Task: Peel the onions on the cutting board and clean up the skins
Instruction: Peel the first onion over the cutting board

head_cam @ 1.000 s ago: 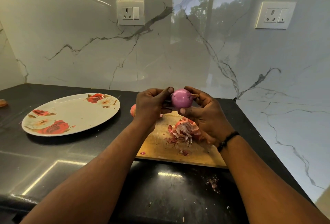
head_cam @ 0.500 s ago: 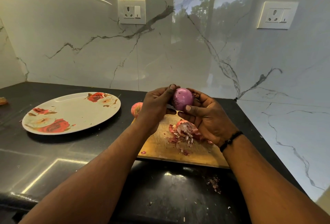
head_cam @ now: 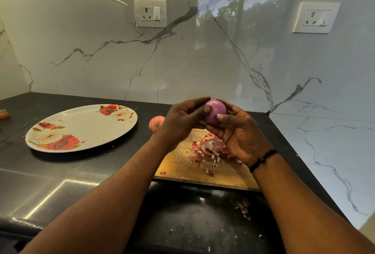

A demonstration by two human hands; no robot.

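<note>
Both hands hold 1 peeled purple onion (head_cam: 215,112) in the air above the far end of the wooden cutting board (head_cam: 182,169). The right hand (head_cam: 239,132) cups it from below, fingers curled around it, while the left hand (head_cam: 180,121) pinches at its left side with the thumb on top. A heap of skins (head_cam: 211,150) lies on the board beneath them. A 2nd onion (head_cam: 156,124) (unpeeled) sits by the board's far left corner, near a floral plate (head_cam: 81,130).
</note>
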